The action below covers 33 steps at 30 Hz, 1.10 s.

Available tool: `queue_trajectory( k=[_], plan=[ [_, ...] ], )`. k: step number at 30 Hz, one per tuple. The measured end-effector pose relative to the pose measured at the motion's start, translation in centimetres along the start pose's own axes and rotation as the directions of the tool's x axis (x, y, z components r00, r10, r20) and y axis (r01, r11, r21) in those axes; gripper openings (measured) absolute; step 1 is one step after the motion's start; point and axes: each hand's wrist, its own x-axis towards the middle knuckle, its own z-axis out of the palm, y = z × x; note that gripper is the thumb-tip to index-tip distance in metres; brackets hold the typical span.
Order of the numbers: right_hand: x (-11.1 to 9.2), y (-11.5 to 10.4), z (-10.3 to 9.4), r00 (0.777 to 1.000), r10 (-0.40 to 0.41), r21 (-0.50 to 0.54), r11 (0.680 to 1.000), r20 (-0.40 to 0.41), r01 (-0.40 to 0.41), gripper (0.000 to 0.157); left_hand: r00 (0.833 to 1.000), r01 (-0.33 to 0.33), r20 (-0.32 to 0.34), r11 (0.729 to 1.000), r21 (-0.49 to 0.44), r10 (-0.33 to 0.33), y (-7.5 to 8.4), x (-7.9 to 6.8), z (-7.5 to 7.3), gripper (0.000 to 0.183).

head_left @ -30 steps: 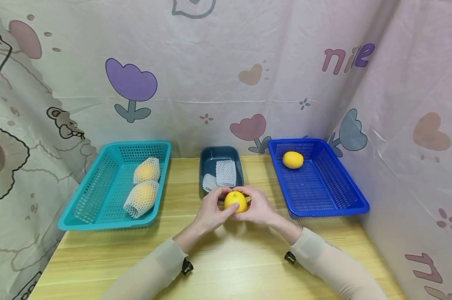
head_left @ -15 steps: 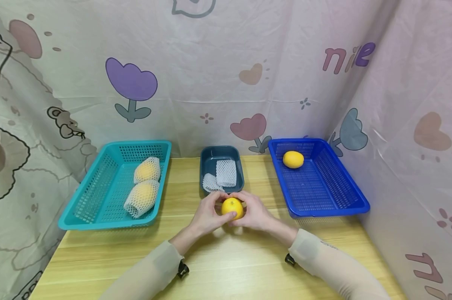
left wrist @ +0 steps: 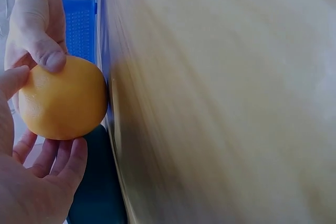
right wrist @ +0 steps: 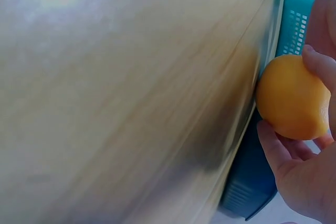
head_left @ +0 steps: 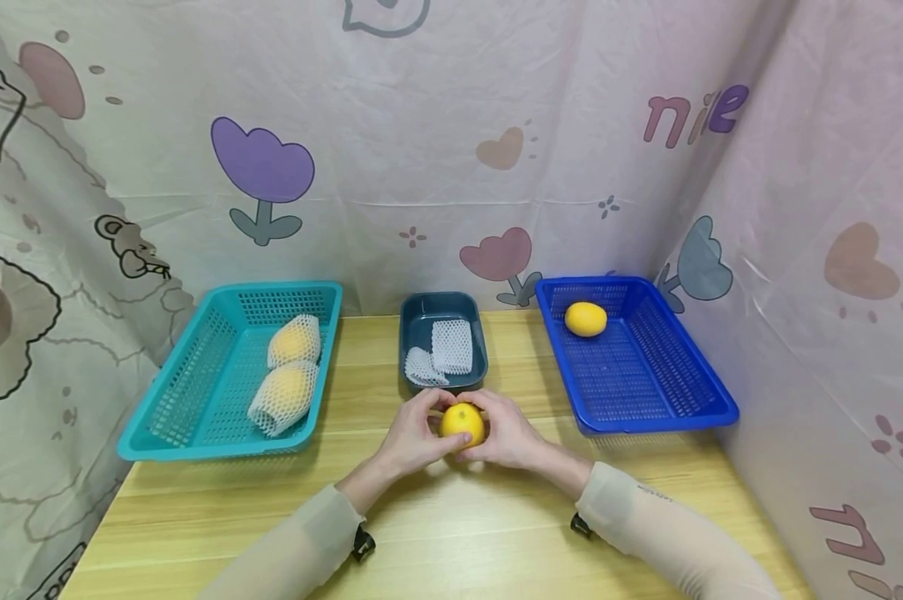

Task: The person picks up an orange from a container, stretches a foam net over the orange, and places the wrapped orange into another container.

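Both hands hold a yellow-orange orange point(head_left: 462, 424) between them, a little above the table in the head view. My left hand point(head_left: 414, 437) grips its left side, thumb on the near face and fingers behind. From the right, my right hand point(head_left: 506, 433) holds it with curled fingers and thumb. The fruit's stem end faces up. In the left wrist view the orange point(left wrist: 65, 98) sits between the thumbs and the left fingertips. The right wrist view shows the orange point(right wrist: 293, 97) with the right hand's fingers beneath it.
Behind the hands stands a dark teal tray point(head_left: 414, 312) with white foam net sleeves point(head_left: 451, 346). A turquoise basket point(head_left: 174, 417) at left holds two netted yellow fruits point(head_left: 285, 392). At right, a blue basket point(head_left: 609, 392) holds one yellow fruit point(head_left: 586, 319). A printed curtain point(head_left: 391, 167) surrounds the table.
Both hands have drawn the orange slightly toward the person and a little left, away from the dark tray. The baskets and their contents stay put.
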Motion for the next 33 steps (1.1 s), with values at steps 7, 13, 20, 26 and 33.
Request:
queue_trajectory(
  k=[7,13,20,26,33],
  plan=[
    [-0.01,-0.13,-0.04,0.999,-0.034,-0.003,0.999,-0.011,0.034,0.074,1.0,-0.005,0.003,1.0,-0.002,0.005,-0.06,-0.09,-0.06,0.049],
    [-0.04,-0.07,0.01,1.0,-0.019,0.002,1.0,0.004,0.019,0.074,1.0,-0.001,0.007,1.0,-0.008,0.001,-0.11,-0.16,-0.13,0.05],
    [-0.01,0.05,0.09,1.0,-0.013,-0.001,1.0,0.006,0.013,0.075,1.0,0.002,0.011,1.0,-0.009,-0.002,-0.03,-0.23,-0.12,0.05],
    [-0.06,-0.09,0.01,1.0,-0.01,0.007,1.0,0.009,0.01,0.075,1.0,0.009,0.017,1.0,0.009,-0.009,-0.11,-0.21,-0.17,0.047],
    [-0.16,-0.26,-0.07,1.0,-0.008,0.023,1.0,0.011,0.008,0.078,1.0,-0.009,-0.014,1.0,0.029,0.01,0.41,0.41,-0.9,0.038]
  ],
)
